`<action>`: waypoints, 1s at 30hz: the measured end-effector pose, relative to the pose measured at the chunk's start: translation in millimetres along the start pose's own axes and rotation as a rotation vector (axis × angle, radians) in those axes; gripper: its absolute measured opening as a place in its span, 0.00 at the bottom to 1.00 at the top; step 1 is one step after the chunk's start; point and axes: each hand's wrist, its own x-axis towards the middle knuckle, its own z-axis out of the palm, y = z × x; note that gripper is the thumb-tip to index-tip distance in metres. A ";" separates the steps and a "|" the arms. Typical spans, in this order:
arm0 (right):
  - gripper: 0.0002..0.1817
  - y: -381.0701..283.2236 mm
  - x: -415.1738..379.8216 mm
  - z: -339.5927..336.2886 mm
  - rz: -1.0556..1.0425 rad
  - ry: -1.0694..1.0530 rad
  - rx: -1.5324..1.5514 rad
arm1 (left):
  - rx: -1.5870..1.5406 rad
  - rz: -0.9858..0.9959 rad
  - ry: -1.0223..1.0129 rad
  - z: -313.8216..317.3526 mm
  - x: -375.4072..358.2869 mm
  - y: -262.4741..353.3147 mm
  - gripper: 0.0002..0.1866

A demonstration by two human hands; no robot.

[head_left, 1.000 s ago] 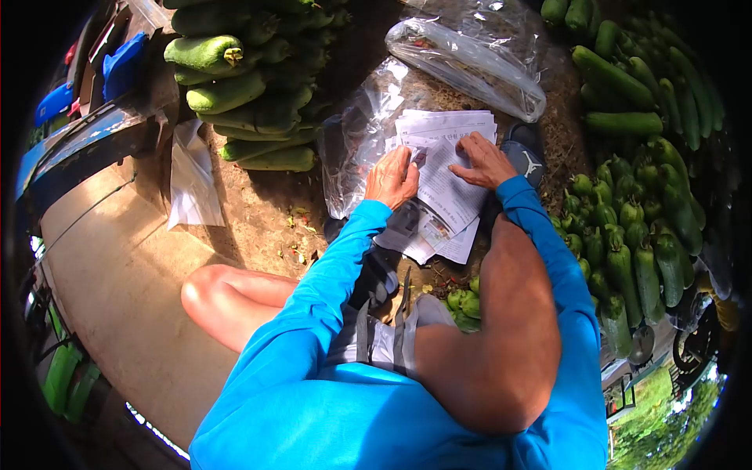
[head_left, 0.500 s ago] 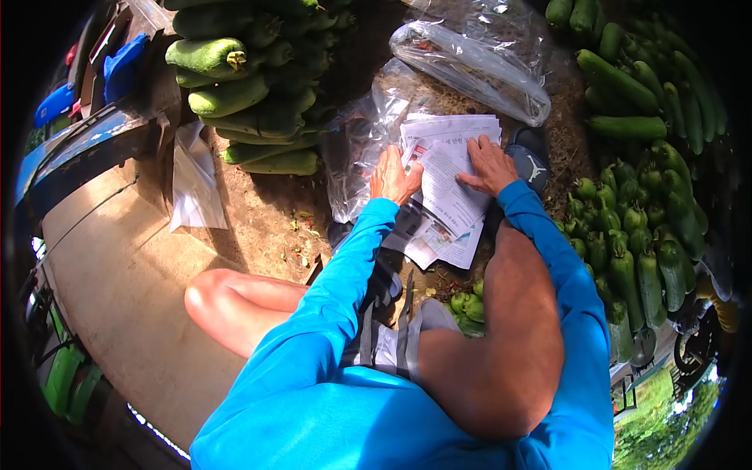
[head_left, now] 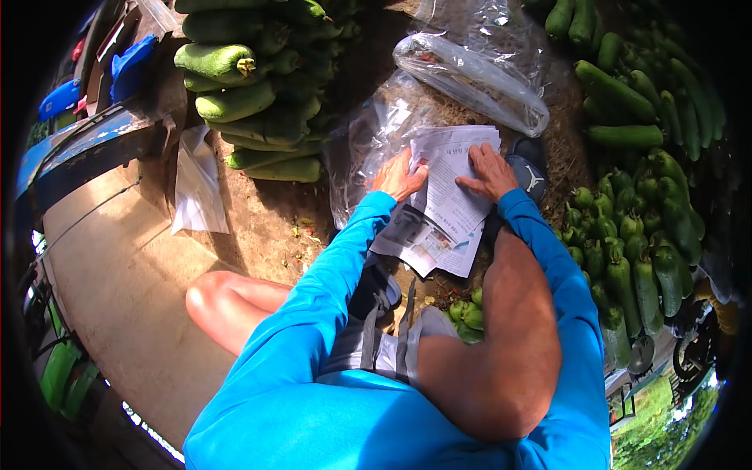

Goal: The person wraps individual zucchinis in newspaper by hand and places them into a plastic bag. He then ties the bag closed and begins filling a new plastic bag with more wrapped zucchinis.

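Observation:
Loose sheets of printed newspaper (head_left: 454,200) lie in an uneven, overlapping stack on the ground between my legs. My left hand (head_left: 399,176) grips the left edge of the upper sheets, with its thumb on the printed face. At the right edge, my right hand (head_left: 489,174) holds the same sheets, its thumb pointing inward and its fingers bent over the paper. Lower sheets with coloured pictures stick out toward me. Fingertips under the paper are hidden.
Clear plastic bags (head_left: 478,82) lie beyond the newspaper. Large green gourds (head_left: 235,102) are piled at the upper left, with more long green vegetables (head_left: 619,266) heaped on the right. A white plastic sheet (head_left: 197,184) lies left, and a dark sandal (head_left: 529,172) sits beside my right hand.
The upper newspaper sheets and both hands have shifted slightly toward me. The lower sheets now fan out further to the left. The camera view has moved a little.

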 end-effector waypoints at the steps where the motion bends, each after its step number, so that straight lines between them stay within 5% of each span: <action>1: 0.31 -1.6 0.0 -1.8 0.014 -0.020 0.009 | 0.000 0.003 -0.001 -4.0 -1.0 4.1 0.23; 3: 0.28 -3.8 2.1 -3.5 0.034 -0.002 0.021 | -0.007 -0.183 -0.088 -15.0 -1.9 15.9 0.22; 11: 0.15 -16.5 2.9 -21.9 0.146 0.288 0.555 | -0.268 0.133 0.005 -64.2 -1.3 -10.5 0.20; 13: 0.12 -19.6 6.1 -25.0 0.144 0.335 0.562 | -0.454 -0.032 0.045 -85.7 0.8 -21.0 0.17; 14: 0.13 -20.9 8.3 -24.1 0.092 0.327 0.517 | -0.463 0.068 0.138 -89.0 14.3 -37.7 0.18; 15: 0.13 -24.3 8.3 -21.5 0.087 0.318 0.518 | -0.395 -0.111 0.178 -89.2 21.3 -54.3 0.19; 17: 0.18 -32.8 12.6 -23.6 -0.116 0.197 0.303 | -0.003 -0.077 0.337 -67.5 37.7 -98.7 0.22; 20: 0.28 -29.7 13.1 -11.2 -0.213 0.087 0.048 | -0.037 -0.168 0.236 -89.2 2.7 -42.9 0.27; 22: 0.34 -29.8 17.6 -6.1 -0.173 0.066 0.010 | 0.015 0.181 0.502 -81.2 -25.4 -36.8 0.30; 25: 0.36 -35.6 26.5 -11.0 -0.072 0.160 0.010 | 0.149 0.213 0.624 -73.5 -72.5 -14.1 0.29; 30: 0.36 -43.0 33.7 -13.7 -0.067 0.190 -0.045 | 0.191 0.117 0.302 -21.2 -87.4 -31.5 0.31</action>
